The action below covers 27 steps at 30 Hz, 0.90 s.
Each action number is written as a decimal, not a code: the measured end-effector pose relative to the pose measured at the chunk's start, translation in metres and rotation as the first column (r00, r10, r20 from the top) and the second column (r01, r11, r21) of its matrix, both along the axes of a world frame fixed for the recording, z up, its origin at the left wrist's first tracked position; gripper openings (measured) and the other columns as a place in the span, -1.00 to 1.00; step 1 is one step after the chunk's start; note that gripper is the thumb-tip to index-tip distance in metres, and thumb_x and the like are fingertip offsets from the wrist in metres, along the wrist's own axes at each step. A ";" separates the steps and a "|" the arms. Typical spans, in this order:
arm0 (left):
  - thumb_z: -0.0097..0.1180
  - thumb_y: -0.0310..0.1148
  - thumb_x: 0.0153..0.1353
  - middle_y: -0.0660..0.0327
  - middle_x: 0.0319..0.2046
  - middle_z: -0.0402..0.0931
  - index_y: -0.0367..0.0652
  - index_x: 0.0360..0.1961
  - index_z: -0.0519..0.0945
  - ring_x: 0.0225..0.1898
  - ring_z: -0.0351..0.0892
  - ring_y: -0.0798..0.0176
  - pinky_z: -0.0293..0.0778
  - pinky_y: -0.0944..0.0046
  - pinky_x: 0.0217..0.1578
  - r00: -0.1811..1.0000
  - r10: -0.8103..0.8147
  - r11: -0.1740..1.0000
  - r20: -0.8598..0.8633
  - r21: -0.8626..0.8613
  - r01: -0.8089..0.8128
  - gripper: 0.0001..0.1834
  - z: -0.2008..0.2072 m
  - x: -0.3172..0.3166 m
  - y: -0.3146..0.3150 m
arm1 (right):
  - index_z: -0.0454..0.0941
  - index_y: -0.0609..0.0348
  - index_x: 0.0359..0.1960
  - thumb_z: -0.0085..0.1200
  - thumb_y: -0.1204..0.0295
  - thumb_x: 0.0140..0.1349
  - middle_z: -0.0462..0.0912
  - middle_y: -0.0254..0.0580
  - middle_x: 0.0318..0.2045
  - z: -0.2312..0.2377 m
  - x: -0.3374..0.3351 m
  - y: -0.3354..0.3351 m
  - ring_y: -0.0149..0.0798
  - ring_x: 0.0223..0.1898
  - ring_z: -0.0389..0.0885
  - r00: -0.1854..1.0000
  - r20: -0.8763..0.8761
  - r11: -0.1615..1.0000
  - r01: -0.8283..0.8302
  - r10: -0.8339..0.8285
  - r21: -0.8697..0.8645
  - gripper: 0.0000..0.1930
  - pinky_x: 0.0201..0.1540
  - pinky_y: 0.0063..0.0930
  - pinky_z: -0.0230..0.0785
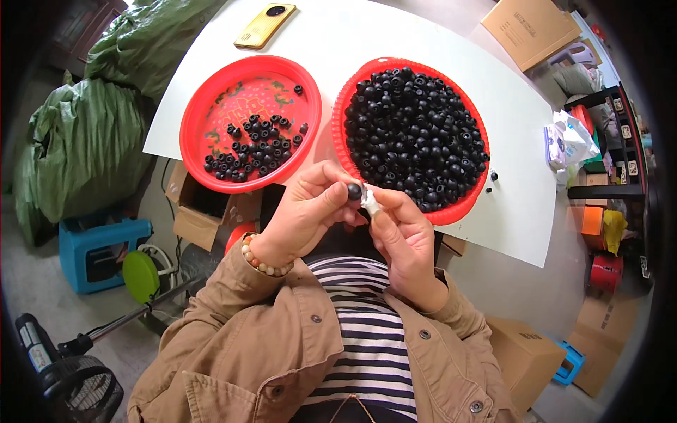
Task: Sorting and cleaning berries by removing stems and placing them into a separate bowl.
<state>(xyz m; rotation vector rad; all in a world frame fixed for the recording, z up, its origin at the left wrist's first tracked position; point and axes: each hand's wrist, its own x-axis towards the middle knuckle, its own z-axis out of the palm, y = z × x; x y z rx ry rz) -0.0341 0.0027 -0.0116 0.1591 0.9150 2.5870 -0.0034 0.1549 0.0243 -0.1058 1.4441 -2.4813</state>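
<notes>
My left hand [314, 211] pinches a small round black plastic piece [355, 191] between thumb and fingertips. Against that piece, my right hand [405, 243] grips a small tool wrapped in white [369, 203], with a short thin tip showing. Both hands meet over the table's near edge, between two red containers. A heaped red basket [338, 116] on the right is full of similar black pieces [416, 134]. In the shallow red tray [190, 134] on the left lie fewer black pieces [257, 144], several with open hollow ends facing up.
The white table [338, 35] carries a gold phone [266, 25] at the back. Loose black pieces [494, 176] lie right of the basket. Green sacks [81, 141], a blue stool [102, 254] and a small fan [84, 388] stand left. Cardboard boxes [525, 352] and shelves [610, 155] are right.
</notes>
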 end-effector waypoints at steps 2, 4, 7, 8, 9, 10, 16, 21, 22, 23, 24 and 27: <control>-0.03 -0.34 0.22 0.21 -0.38 0.44 -0.21 -0.30 0.40 -0.45 0.48 0.42 0.51 0.39 -0.37 0.999 -0.021 0.999 0.028 0.036 0.020 -0.85 -0.004 0.001 -0.002 | 0.35 0.23 -0.02 -0.12 0.40 0.27 0.44 -0.44 -0.39 -0.001 -0.001 0.003 -0.66 -0.43 0.27 0.999 0.038 0.999 -0.027 0.026 0.031 -0.72 -0.38 -0.78 0.10; -0.05 -0.34 0.23 0.22 -0.40 0.44 -0.21 -0.29 0.41 -0.47 0.49 0.43 0.55 0.33 -0.32 0.997 -0.053 0.997 0.047 0.061 0.050 -0.85 -0.004 0.001 -0.003 | 0.34 0.20 -0.02 -0.16 0.32 0.30 0.38 -0.52 -0.48 -0.001 -0.002 0.008 -0.72 -0.55 0.13 0.996 0.077 0.997 -0.049 0.044 0.063 -0.71 -0.52 -0.81 -0.05; -0.06 -0.31 0.23 0.22 -0.48 0.37 -0.22 -0.31 0.41 -0.55 0.40 0.46 0.54 0.33 -0.40 0.995 -0.034 0.999 0.092 0.035 0.030 -0.82 0.002 0.002 0.000 | 0.31 0.26 0.00 -0.10 0.23 0.26 0.28 -0.52 -0.65 -0.001 -0.003 0.005 -0.71 -0.65 0.12 0.996 0.087 0.996 0.008 -0.015 0.084 -0.61 -0.64 -0.86 -0.10; -0.06 -0.31 0.23 0.22 -0.48 0.36 -0.23 -0.31 0.41 -0.56 0.40 0.46 0.54 0.33 -0.40 0.995 -0.045 0.998 0.086 0.037 0.042 -0.81 0.002 0.003 0.000 | 0.30 0.26 0.00 -0.09 0.30 0.25 0.35 -0.46 -0.55 0.001 -0.004 0.004 -0.66 -0.57 0.22 0.996 0.086 0.999 -0.004 0.001 0.041 -0.64 -0.55 -0.82 0.02; -0.05 -0.30 0.22 0.23 -0.49 0.36 -0.23 -0.31 0.41 -0.56 0.39 0.46 0.54 0.33 -0.41 0.995 -0.057 0.998 0.081 0.039 0.054 -0.81 0.002 0.003 -0.001 | 0.29 0.27 0.00 -0.09 0.38 0.25 0.41 -0.40 -0.45 0.004 -0.005 0.003 -0.62 -0.50 0.32 0.996 0.084 1.000 -0.017 0.017 -0.002 -0.67 -0.47 -0.78 0.14; -0.05 -0.29 0.22 0.23 -0.49 0.35 -0.23 -0.31 0.41 -0.57 0.39 0.46 0.53 0.33 -0.41 0.995 -0.071 0.997 0.075 0.043 0.068 -0.80 0.001 0.004 -0.001 | 0.28 0.28 -0.01 -0.08 0.43 0.24 0.45 -0.35 -0.39 0.005 -0.005 0.003 -0.58 -0.45 0.38 0.996 0.086 0.999 -0.024 0.027 -0.033 -0.69 -0.41 -0.75 0.22; -0.03 -0.29 0.21 0.19 -0.42 0.45 -0.24 -0.32 0.41 -0.55 0.47 0.43 0.52 0.36 -0.45 0.985 -0.146 0.988 0.094 0.060 0.141 -0.79 0.005 0.007 0.000 | 0.28 0.30 -0.06 -0.01 0.56 0.18 0.49 -0.28 -0.31 0.002 -0.007 -0.002 -0.48 -0.36 0.48 0.998 0.069 0.999 -0.008 0.011 -0.045 -0.70 -0.32 -0.66 0.34; -0.03 -0.33 0.21 0.17 -0.41 0.47 -0.23 -0.32 0.41 -0.55 0.49 0.42 0.53 0.35 -0.46 0.982 -0.173 0.985 0.074 -0.013 0.175 -0.83 0.006 0.009 -0.001 | 0.31 0.30 -0.09 -0.02 0.56 0.18 0.48 -0.30 -0.32 0.001 -0.008 -0.001 -0.51 -0.36 0.47 0.996 0.045 0.997 -0.075 0.074 0.010 -0.74 -0.33 -0.68 0.34; -0.03 -0.34 0.22 0.17 -0.41 0.46 -0.23 -0.32 0.41 -0.56 0.48 0.42 0.53 0.34 -0.46 0.981 -0.178 0.983 0.074 -0.019 0.180 -0.84 0.007 0.009 -0.001 | 0.31 0.29 -0.10 -0.02 0.56 0.18 0.48 -0.30 -0.32 0.001 -0.008 -0.001 -0.53 -0.35 0.47 0.997 0.035 0.997 -0.074 0.073 0.015 -0.75 -0.33 -0.69 0.33; -0.02 -0.36 0.21 0.19 -0.43 0.47 -0.24 -0.32 0.42 -0.56 0.48 0.42 0.53 0.37 -0.45 0.978 -0.190 0.981 0.086 -0.006 0.192 -0.85 0.006 0.010 -0.002 | 0.32 0.29 -0.10 -0.03 0.55 0.19 0.47 -0.31 -0.31 0.003 -0.008 0.000 -0.54 -0.33 0.45 0.996 0.061 0.998 -0.063 0.062 0.003 -0.76 -0.31 -0.70 0.32; -0.02 -0.37 0.21 0.21 -0.45 0.48 -0.25 -0.32 0.44 -0.55 0.49 0.43 0.52 0.39 -0.45 0.974 -0.203 0.979 0.097 0.007 0.203 -0.85 0.005 0.011 -0.002 | 0.32 0.29 -0.10 -0.04 0.54 0.20 0.47 -0.31 -0.29 0.006 -0.007 0.001 -0.55 -0.30 0.44 0.995 0.086 0.999 -0.051 0.052 -0.010 -0.76 -0.28 -0.70 0.31; -0.02 -0.43 0.20 0.23 -0.48 0.49 -0.28 -0.33 0.46 -0.56 0.50 0.42 0.51 0.43 -0.46 0.983 -0.180 0.980 0.045 -0.084 0.183 -0.88 0.009 0.008 -0.009 | 0.34 0.28 -0.10 -0.06 0.52 0.22 0.44 -0.34 -0.25 0.006 -0.007 0.003 -0.59 -0.23 0.39 0.990 0.138 0.999 -0.036 0.037 -0.013 -0.78 -0.19 -0.71 0.26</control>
